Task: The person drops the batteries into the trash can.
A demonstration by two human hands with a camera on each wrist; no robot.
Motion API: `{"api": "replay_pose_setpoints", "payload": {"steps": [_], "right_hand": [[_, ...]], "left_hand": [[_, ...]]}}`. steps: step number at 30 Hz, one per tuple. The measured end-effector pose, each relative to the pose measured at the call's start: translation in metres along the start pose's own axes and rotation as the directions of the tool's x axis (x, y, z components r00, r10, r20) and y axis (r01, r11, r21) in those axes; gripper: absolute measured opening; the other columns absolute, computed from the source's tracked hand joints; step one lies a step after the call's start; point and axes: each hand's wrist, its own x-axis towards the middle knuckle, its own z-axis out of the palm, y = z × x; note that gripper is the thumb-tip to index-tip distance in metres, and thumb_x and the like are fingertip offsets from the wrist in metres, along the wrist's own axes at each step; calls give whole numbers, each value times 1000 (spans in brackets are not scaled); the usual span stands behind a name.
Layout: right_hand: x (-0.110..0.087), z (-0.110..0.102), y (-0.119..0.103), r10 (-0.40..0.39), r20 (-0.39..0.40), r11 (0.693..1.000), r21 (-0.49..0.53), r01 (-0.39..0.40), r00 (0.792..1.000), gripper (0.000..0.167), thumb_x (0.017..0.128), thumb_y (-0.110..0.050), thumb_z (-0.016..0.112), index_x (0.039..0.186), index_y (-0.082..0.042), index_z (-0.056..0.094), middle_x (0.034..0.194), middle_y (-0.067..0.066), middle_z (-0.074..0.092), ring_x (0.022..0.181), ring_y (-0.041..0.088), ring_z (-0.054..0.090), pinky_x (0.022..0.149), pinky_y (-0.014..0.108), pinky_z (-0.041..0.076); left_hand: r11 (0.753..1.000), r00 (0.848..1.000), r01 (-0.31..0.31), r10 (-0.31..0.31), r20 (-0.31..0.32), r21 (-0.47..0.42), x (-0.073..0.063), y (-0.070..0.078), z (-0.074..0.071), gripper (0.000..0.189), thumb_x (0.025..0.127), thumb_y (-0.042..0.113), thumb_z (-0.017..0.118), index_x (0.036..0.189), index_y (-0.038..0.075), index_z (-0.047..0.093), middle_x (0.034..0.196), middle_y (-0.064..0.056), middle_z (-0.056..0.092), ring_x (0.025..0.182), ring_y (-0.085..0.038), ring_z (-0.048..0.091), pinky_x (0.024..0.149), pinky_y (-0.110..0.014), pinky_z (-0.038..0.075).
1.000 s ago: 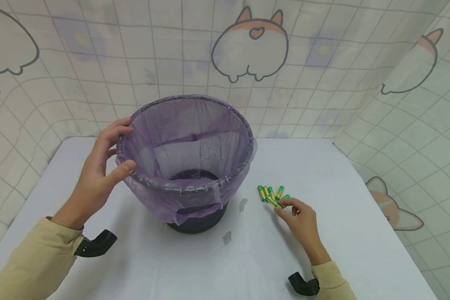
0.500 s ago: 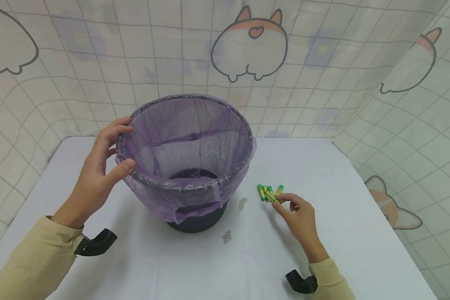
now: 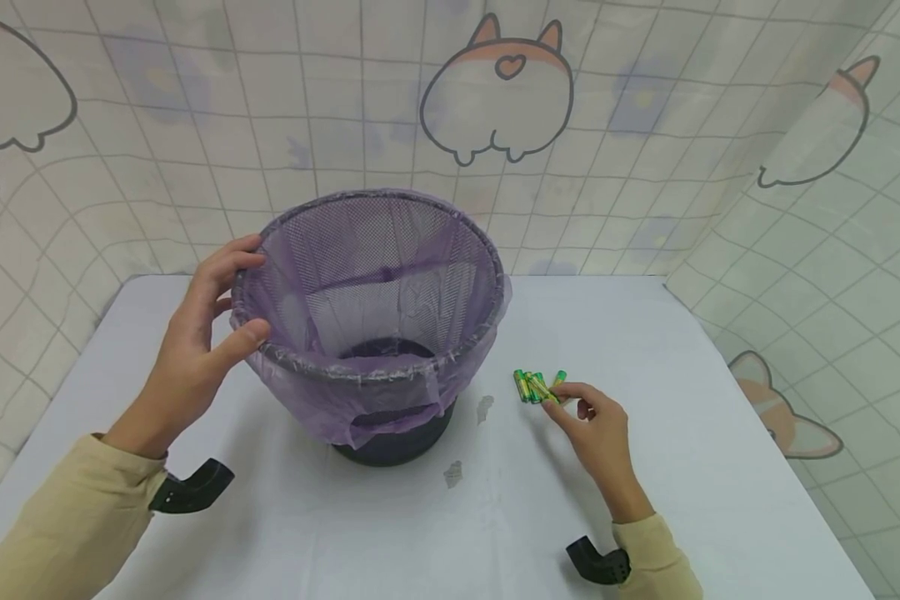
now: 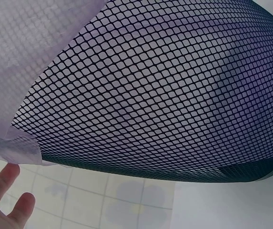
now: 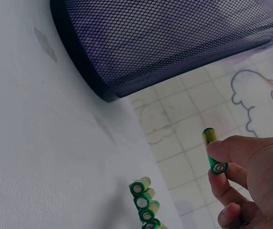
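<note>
A black mesh wastebasket (image 3: 393, 450) with a purple bin liner (image 3: 307, 408) folded over its rim stands on the table. My left hand (image 3: 187, 342) holds the rim at its left side, fingers toward the back and thumb at the front. In the left wrist view, fingertips (image 4: 24, 205) show close to the liner's folded edge. To the right of the wastebasket, my right hand (image 3: 596, 437) pinches a green and yellow battery (image 5: 210, 138) between thumb and fingers. Several matching batteries (image 3: 523, 385) lie side by side just left of that hand, overlapped by the pinched one in the head view.
The white table (image 3: 390, 533) has two small grey patches (image 3: 453, 474) between the wastebasket and my right hand. A tiled-pattern curtain (image 3: 637, 167) with cartoon animals hangs behind and to the right. Black curved mounts (image 3: 192, 487) stick out from both wrists.
My right hand has shifted slightly left with the pinched battery, which now overlaps more of the row. The left hand and the wastebasket have stayed put.
</note>
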Motion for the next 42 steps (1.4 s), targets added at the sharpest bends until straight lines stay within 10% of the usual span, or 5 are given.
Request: {"api": "replay_pose_setpoints", "payload": {"steps": [42], "right_hand": [[3, -11, -25, -106, -87, 992, 53, 111, 991, 18, 81, -13, 76, 98, -11, 73, 79, 2, 59, 72, 12, 39, 62, 22, 29]], "left_hand": [[1000, 1000, 9, -9, 0, -21, 0, 0, 0, 55, 89, 5, 55, 142, 9, 41, 157, -1, 30, 138, -10, 33, 99, -22, 28]]}}
